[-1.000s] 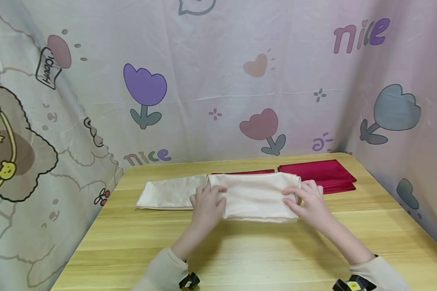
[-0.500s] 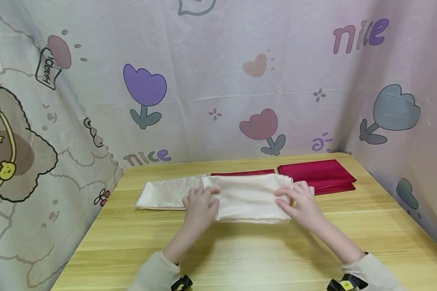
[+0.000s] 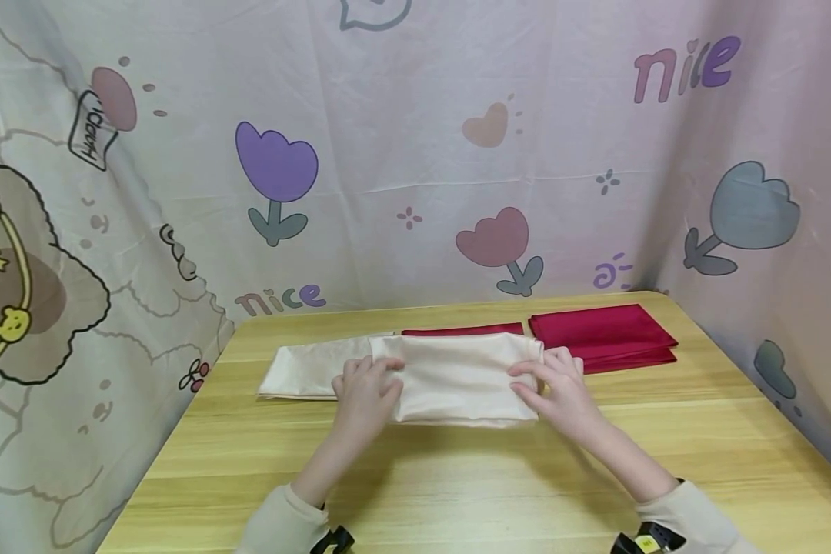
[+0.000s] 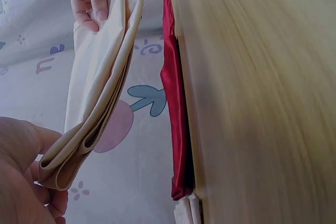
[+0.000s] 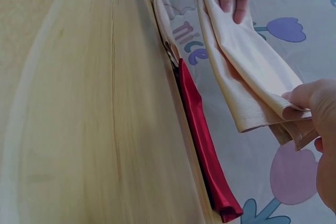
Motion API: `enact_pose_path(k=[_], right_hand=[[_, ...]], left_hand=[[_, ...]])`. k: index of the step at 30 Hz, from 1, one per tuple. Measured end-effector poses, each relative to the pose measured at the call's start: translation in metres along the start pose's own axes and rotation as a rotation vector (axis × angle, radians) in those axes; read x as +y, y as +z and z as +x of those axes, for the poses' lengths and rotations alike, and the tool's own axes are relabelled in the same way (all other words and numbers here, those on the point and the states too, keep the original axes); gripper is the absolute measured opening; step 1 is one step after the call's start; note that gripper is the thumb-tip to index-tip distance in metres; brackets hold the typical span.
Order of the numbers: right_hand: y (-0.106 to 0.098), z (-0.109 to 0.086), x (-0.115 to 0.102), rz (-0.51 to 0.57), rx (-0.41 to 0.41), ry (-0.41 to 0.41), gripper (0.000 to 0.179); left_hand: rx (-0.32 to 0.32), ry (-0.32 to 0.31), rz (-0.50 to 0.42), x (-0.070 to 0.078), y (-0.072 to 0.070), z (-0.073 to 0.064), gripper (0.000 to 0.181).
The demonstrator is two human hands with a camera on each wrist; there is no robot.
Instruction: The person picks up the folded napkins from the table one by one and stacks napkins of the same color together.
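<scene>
A folded cream cloth (image 3: 457,381) hangs above the table between both hands, its several layers showing along the side in the left wrist view. My left hand (image 3: 365,396) pinches its left end, thumb and fingers on opposite faces. At the other end, my right hand (image 3: 557,388) pinches it the same way. A second folded cream cloth (image 3: 305,369) lies flat on the table behind the left hand, partly covered by that hand and the held cloth. Behind the right hand lies a folded dark red cloth (image 3: 602,331).
More red cloth (image 3: 464,329) shows as a strip behind the held cloth, mostly hidden. The wooden table (image 3: 450,485) ends at a back edge against a patterned curtain (image 3: 388,154), which also closes off the left and right sides.
Both hands have shifted left together, carrying the folded cream cloth with them and slightly down. More of the red cloths shows now. The cloths on the table have stayed put.
</scene>
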State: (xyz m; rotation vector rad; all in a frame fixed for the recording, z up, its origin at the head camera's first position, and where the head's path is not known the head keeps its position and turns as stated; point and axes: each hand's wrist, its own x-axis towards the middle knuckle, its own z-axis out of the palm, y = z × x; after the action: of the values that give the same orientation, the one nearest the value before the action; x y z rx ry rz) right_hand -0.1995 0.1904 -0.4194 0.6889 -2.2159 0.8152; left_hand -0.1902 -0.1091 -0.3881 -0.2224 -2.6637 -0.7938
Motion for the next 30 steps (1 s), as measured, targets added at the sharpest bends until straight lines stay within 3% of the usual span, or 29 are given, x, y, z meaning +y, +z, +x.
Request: enact_pose_path(k=[14,30], right_hand=[[0.014,0.003,-0.011,0.043,0.005,-0.040,0.029],[0.030,0.008,-0.023,0.092,-0.001,0.008,0.024]], left_hand=[[-0.024,-0.057,-0.007,-0.011,-0.014,-0.001,0.025],[-0.046,-0.076,-0.032,-0.029,-0.027,0.006,0.027]])
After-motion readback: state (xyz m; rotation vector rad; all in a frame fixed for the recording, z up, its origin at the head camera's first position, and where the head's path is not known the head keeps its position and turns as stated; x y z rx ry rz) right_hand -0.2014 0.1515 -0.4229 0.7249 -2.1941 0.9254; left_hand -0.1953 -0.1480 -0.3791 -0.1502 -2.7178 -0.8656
